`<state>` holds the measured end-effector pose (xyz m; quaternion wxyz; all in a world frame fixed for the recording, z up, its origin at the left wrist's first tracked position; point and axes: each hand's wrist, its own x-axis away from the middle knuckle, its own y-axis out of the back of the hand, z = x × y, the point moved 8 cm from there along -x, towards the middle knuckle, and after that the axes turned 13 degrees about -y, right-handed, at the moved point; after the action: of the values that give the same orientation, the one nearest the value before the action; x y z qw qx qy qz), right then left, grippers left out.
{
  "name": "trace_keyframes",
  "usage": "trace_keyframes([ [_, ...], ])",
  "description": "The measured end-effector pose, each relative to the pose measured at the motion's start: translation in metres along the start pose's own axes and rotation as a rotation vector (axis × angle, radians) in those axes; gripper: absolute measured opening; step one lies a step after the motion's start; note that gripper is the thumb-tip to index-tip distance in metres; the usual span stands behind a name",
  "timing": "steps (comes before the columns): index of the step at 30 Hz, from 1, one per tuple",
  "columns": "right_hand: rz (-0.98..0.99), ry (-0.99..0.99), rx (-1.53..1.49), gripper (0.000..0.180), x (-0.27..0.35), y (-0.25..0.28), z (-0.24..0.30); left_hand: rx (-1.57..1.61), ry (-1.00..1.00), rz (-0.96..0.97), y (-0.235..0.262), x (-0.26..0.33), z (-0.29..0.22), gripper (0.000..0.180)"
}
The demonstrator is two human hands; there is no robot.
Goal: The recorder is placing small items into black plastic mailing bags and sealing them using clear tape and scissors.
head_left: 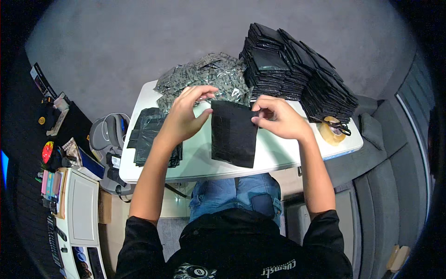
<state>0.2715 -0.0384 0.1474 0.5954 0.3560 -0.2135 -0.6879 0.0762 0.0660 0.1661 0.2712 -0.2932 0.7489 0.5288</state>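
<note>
In front of me a flat black plastic mailing bag (233, 135) is held up over the white table (197, 160). My right hand (281, 116) pinches its upper right edge between thumb and fingers. Beside its upper left corner is my left hand (188, 111), fingers spread and thumb apart; the thumb tip is close to the corner, and I cannot tell whether it touches. A small stack of similar black bags (151, 135) lies on the left part of the table, partly behind my left forearm. Beyond my hands lies a heap of camouflage-patterned packets in clear plastic (204, 72).
Tall piles of black packages (283, 63) stand at the table's far right. A roll of tape (331, 134) and black-handled scissors (343, 127) lie near the right end. A grey sofa (371, 172) borders the right side; a white cabinet (83, 204) stands at left.
</note>
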Motion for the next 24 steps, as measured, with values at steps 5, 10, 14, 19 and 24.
trace_keyframes([
  [5,-0.222,-0.132,0.005,0.024,-0.007,-0.007,0.023,0.367,0.310,-0.153,-0.045,0.035,0.002,0.084],
  [10,-0.387,-0.100,0.060,0.023,-0.009,-0.010,0.053,0.392,0.345,-0.244,-0.093,0.045,-0.018,0.071],
  [14,-0.425,0.119,-0.160,0.036,-0.002,-0.015,0.065,0.617,0.586,-0.311,-0.115,0.082,0.050,0.041],
  [19,-0.439,-0.098,-0.708,0.061,0.016,-0.042,-0.041,1.108,0.692,-0.541,-0.111,0.091,0.067,0.049],
  [24,0.137,-0.439,-0.540,0.017,0.039,-0.119,-0.102,1.243,0.772,-0.562,-0.090,0.091,0.056,0.059],
])
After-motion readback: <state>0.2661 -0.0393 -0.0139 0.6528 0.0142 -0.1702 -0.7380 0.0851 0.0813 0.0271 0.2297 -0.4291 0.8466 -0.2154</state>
